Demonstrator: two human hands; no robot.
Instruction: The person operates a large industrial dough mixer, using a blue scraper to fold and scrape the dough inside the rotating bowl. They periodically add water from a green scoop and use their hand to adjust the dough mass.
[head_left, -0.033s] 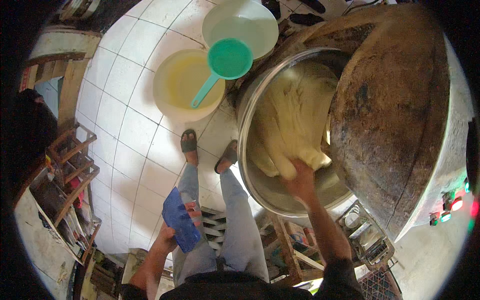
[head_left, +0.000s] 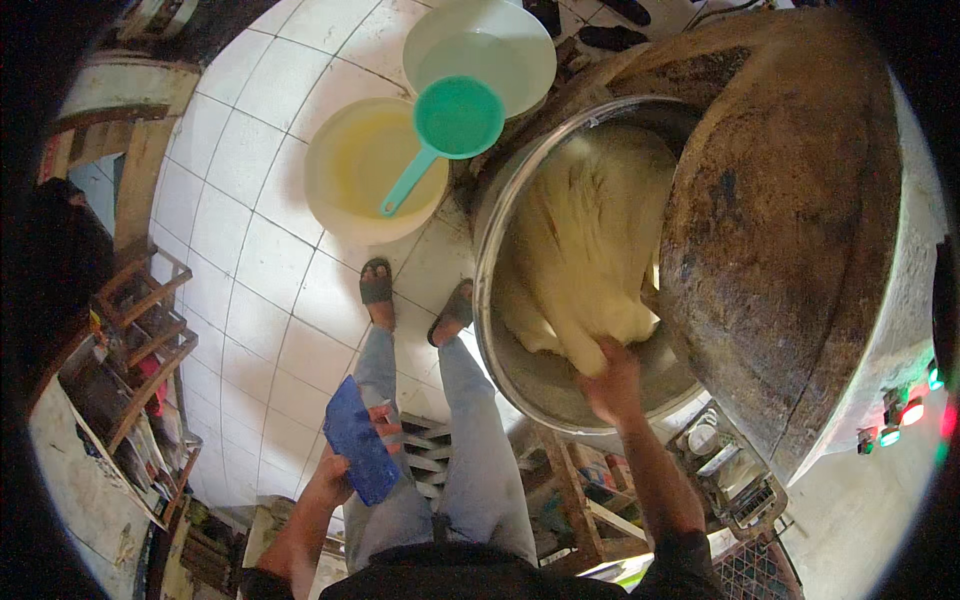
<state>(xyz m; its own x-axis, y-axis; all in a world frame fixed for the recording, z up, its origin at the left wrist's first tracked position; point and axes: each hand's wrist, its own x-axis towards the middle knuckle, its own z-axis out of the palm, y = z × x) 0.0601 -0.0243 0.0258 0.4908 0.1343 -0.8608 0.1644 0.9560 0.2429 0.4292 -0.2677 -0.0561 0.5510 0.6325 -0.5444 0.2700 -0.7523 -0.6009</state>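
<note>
A large mass of pale, stretchy dough (head_left: 585,240) lies in a round steel mixing bowl (head_left: 487,290) on my right. My right hand (head_left: 610,385) reaches over the bowl's near side, its fingers closed on the lower end of the dough, which stretches in long folds toward the far wall. Above my thighs, my left hand (head_left: 338,478) grips a flat, rectangular blue dough scraper (head_left: 360,440), with its fingers showing past the right edge. The scraper is apart from the bowl.
A big worn brown machine housing (head_left: 780,220) overhangs the bowl's right side. Two pale basins (head_left: 325,190) stand on the tiled floor ahead, a green long-handled strainer (head_left: 458,118) across them. Wooden racks (head_left: 150,370) line the left. A wooden stand (head_left: 580,490) is below the bowl.
My right hand has shifted slightly right and toward me, drawing the dough's end along and narrowing it. My left hand and the blue scraper stay nearly still.
</note>
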